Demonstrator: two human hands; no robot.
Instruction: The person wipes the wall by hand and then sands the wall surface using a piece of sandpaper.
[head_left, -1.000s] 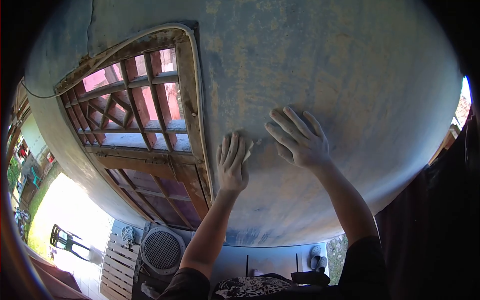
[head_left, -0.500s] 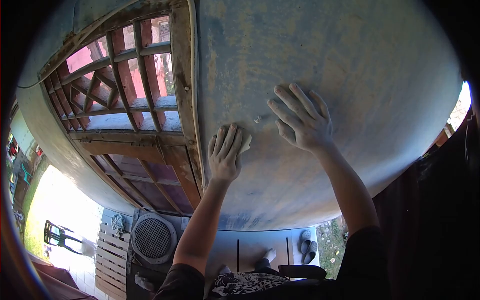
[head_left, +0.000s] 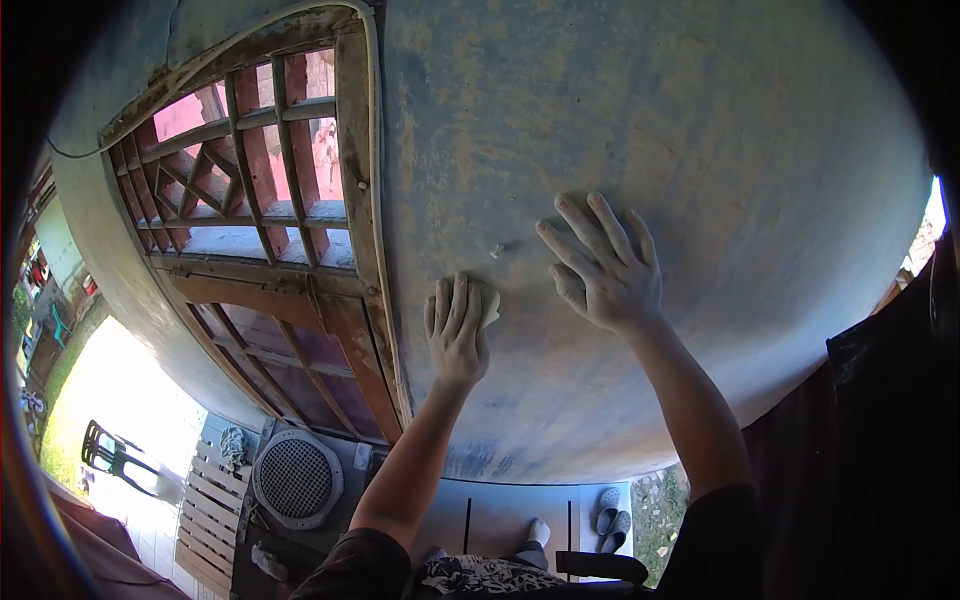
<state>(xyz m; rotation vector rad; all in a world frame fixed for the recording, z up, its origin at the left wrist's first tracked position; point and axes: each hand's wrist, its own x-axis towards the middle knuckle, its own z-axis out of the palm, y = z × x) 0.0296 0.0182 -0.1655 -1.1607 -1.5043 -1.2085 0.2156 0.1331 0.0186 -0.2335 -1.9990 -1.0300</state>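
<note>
A wall point(head_left: 560, 120) with patchy blue-grey and tan paint fills the middle of the head view. My left hand point(head_left: 458, 335) presses a pale piece of sandpaper point(head_left: 490, 304) against it, just right of the window frame. Only the sheet's right edge shows beside the fingers; the rest is hidden beneath them. Farther right, my right hand point(head_left: 612, 275) lies flat on the wall with its fingers spread and nothing in it. Both hands look dusty. A small whitish stub point(head_left: 497, 250) sticks out of the wall between and above them.
Left of my hands is a wooden window point(head_left: 240, 180) with a lattice, a cable point(head_left: 376, 150) along its edge. Below stand a round-grilled speaker point(head_left: 297, 478), a slatted wooden bench point(head_left: 212, 515) and a dark chair point(head_left: 115, 458). Clogs point(head_left: 612, 520) sit on the floor near my feet.
Both hands have slid slightly right and down along the wall, the left still pressing the sandpaper. The camera view has shifted a little as well.
</note>
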